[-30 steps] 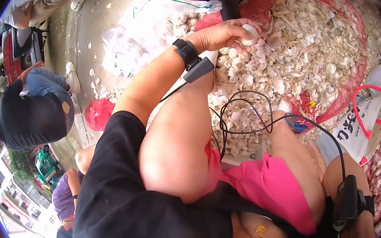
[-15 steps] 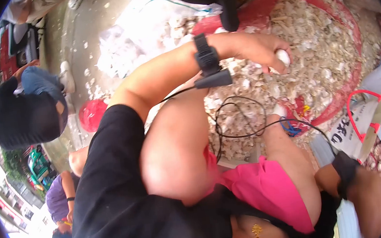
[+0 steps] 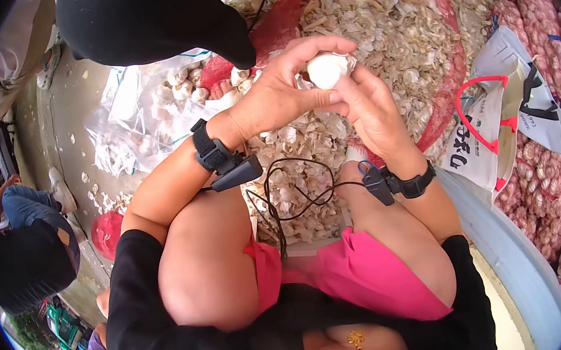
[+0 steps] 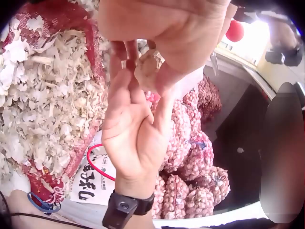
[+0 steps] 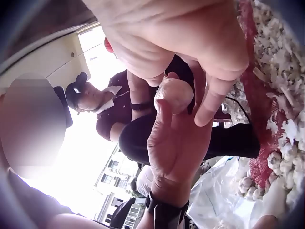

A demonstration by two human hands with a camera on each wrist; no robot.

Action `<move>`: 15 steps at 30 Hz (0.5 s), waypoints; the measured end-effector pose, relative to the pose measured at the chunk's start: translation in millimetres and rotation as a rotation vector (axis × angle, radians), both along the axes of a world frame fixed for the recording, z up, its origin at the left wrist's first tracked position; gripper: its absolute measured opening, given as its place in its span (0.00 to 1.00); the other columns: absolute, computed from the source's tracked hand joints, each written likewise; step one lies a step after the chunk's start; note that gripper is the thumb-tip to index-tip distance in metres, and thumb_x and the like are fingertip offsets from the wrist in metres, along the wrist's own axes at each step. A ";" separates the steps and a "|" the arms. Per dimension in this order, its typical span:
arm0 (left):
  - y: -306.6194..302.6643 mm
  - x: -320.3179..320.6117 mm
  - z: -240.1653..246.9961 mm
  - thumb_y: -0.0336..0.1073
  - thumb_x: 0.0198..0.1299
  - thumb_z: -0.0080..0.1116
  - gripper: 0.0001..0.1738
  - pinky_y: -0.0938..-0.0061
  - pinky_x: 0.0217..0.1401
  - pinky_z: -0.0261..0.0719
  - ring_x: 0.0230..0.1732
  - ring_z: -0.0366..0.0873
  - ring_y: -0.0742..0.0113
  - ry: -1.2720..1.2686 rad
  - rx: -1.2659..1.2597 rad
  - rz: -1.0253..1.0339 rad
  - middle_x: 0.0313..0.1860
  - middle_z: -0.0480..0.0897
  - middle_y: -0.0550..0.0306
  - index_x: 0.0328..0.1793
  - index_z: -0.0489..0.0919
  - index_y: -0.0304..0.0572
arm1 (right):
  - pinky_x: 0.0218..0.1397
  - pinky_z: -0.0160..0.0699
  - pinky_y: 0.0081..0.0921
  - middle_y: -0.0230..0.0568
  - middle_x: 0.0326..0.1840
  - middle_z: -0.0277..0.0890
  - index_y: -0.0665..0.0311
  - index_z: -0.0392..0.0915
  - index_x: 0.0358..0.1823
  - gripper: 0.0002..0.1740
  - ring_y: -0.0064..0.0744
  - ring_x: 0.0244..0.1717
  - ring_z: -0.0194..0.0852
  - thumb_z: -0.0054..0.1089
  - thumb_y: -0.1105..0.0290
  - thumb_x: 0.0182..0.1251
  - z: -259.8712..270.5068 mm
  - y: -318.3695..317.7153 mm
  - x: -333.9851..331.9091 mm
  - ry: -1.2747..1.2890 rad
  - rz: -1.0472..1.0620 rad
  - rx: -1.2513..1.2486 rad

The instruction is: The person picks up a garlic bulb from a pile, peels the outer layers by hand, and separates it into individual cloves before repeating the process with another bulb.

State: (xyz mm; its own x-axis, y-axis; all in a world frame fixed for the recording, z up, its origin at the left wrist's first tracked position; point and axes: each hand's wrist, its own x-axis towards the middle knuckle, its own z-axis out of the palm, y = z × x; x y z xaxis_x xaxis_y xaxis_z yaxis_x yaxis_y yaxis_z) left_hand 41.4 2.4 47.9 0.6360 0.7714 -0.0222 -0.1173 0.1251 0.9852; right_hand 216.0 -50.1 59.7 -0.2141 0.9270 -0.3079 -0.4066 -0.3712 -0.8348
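Garlic bulb (image 3: 327,70) in L hand (image 3: 278,98), R hand (image 3: 371,108); ragged end points right

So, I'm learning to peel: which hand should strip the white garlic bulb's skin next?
Probably right: the left hand grips the white garlic bulb, while the right hand touches it with fingertips.

Left hand (image 4: 167,24): up top, fingers curled round a garlic bulb (image 4: 148,69).
Right hand (image 4: 131,138): palm showing, thumb and fingertips pinching the same bulb from below; a black wrist strap (image 4: 126,210) sits on the wrist.
Red net (image 4: 71,28): on the left, heaped with dry garlic skins (image 4: 43,105).
Mesh sacks of garlic (image 4: 190,162): stacked behind the right hand.
White bag (image 4: 95,176): red handle, at the net's lower edge.
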 end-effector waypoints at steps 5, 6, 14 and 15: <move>-1.5 -3.6 8.4 0.25 0.58 0.67 0.32 0.71 0.68 0.73 0.64 0.73 0.69 -0.069 -0.053 0.014 0.64 0.74 0.58 0.70 0.71 0.42 | 0.61 0.77 0.28 0.44 0.58 0.74 0.75 0.64 0.66 0.29 0.29 0.58 0.75 0.64 0.73 0.67 -6.2 1.0 5.2 -0.088 -0.054 0.101; 2.0 -7.7 7.9 0.26 0.59 0.67 0.29 0.71 0.67 0.75 0.64 0.73 0.69 -0.044 -0.076 0.008 0.63 0.75 0.59 0.68 0.73 0.41 | 0.61 0.77 0.28 0.44 0.58 0.74 0.75 0.64 0.66 0.29 0.29 0.58 0.75 0.64 0.73 0.67 -5.0 0.4 5.4 -0.089 -0.051 0.098; 0.3 -9.7 7.2 0.30 0.59 0.68 0.12 0.74 0.45 0.77 0.45 0.78 0.71 0.208 0.421 0.135 0.45 0.80 0.62 0.49 0.83 0.45 | 0.47 0.81 0.23 0.36 0.49 0.74 0.69 0.73 0.61 0.28 0.25 0.49 0.77 0.68 0.78 0.56 -11.4 -1.6 1.8 -0.513 -0.011 0.249; -0.7 -9.2 7.0 0.30 0.60 0.68 0.11 0.74 0.45 0.77 0.44 0.78 0.70 0.231 0.503 0.138 0.43 0.81 0.61 0.48 0.82 0.42 | 0.47 0.81 0.23 0.36 0.49 0.74 0.69 0.73 0.61 0.28 0.25 0.49 0.77 0.68 0.78 0.56 -9.7 -1.7 2.6 -0.516 -0.009 0.247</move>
